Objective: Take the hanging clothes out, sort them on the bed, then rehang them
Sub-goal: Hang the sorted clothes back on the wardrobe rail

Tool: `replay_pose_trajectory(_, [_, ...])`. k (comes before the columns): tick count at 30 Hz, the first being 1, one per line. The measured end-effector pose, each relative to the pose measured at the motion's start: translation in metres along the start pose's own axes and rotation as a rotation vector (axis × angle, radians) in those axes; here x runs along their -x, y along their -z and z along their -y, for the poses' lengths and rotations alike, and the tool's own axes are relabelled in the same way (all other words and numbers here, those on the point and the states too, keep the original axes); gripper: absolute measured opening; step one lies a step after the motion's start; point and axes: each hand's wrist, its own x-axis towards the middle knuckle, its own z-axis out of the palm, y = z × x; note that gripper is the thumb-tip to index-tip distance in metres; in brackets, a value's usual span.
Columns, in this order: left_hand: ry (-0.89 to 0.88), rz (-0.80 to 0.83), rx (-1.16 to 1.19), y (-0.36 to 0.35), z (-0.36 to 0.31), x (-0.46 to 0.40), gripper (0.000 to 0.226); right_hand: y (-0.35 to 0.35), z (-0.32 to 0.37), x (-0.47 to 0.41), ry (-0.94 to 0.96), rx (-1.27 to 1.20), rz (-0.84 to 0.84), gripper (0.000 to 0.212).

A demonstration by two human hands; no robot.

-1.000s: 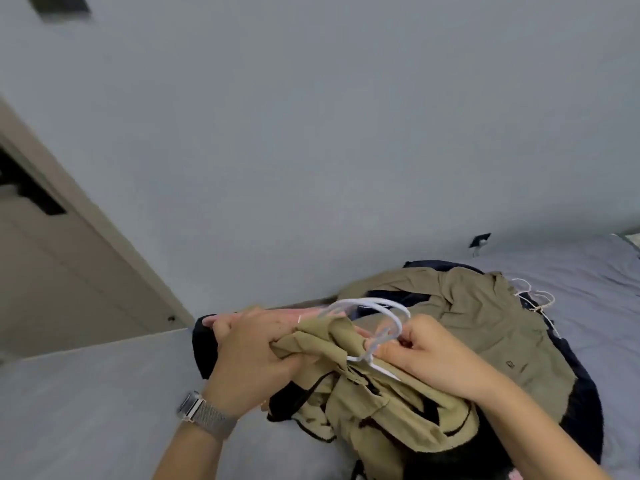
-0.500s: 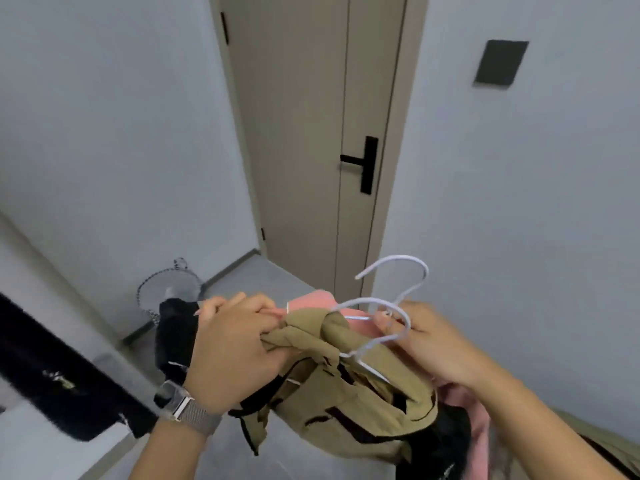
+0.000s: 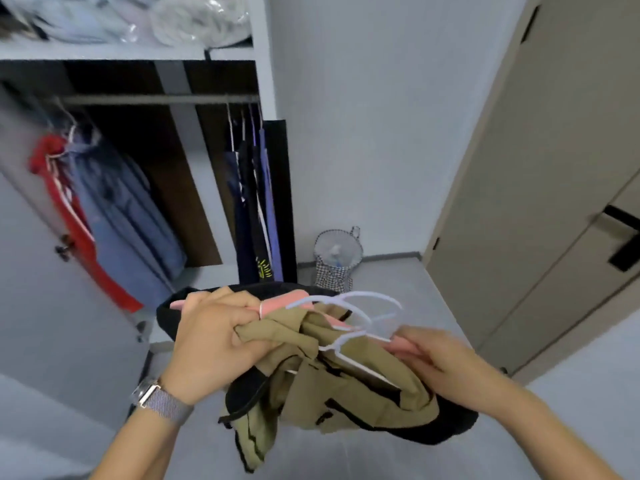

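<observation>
My left hand (image 3: pixel 214 344) grips the khaki garment (image 3: pixel 332 382); my right hand (image 3: pixel 440 358) pinches the white hangers (image 3: pixel 356 317), wardrobe rail (image 3: pixel 156 98) at eleven o'clock.

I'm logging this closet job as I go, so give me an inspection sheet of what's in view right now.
Surface: grey floor; no bed in view.
Job's things: bundle of khaki and black clothes with pink fabric, on white hangers; red and blue garments and dark garments hang on the wardrobe rail.
Clutter: checkered basket by the wall; bagged items on the top shelf.
Hands: left hand grips the bundle; right hand holds it at the hangers.
Cables: nothing seen.
Surroundings: beige door, grey wall.
</observation>
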Motion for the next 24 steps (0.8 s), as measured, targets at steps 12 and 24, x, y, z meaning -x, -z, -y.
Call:
replay_pose_trajectory(12, [0.442, -0.199, 0.093, 0.096, 0.185, 0.055, 0.009, -0.157, 0.195, -0.124, -0.205, -0.603, 0.489, 0.070])
replay_pose_trajectory(24, [0.871, -0.251, 0.349, 0.140, 0.293, 0.027, 0.020, -0.258, 0.310, -0.276, -0.208, -1.014, 0.167, 0.022])
